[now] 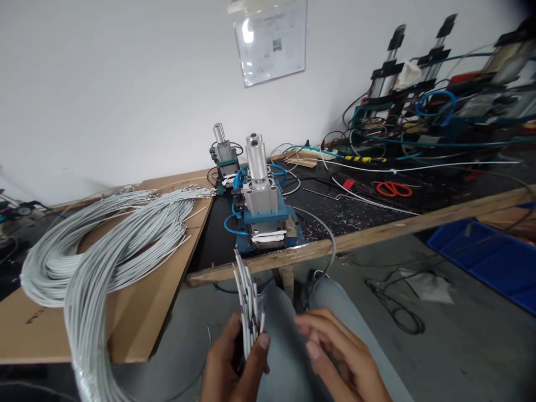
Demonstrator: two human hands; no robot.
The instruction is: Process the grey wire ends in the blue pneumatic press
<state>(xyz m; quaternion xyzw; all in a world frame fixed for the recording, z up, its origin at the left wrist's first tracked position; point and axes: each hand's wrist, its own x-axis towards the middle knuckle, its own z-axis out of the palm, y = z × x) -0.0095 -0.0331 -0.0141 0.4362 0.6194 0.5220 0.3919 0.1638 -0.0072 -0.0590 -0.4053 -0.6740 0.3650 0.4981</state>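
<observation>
A bundle of white cables (pixel 248 296) stands upright in my left hand (pixel 234 360), its fingers and thumb wrapped round the lower part. Stripped, coloured wire tips show at the bundle's upper end. To the right, apart from the bundle, my right hand (pixel 339 352) is held with its fingers apart and nothing between them; it is slightly blurred. Beyond both hands, at the bench edge, stands a pneumatic press (pixel 262 190) with a silver cylinder and blue base. The lower end of the held bundle is hidden by my left hand.
Large coils of white cable (pixel 96 262) lie on cardboard (pixel 138 329) at left, one hanging over the edge. A second press (pixel 225 153) stands behind. Orange-handled scissors (pixel 393 188) and loose wires lie on the black bench (pixel 360 195). A blue bin (pixel 486 257) is at right.
</observation>
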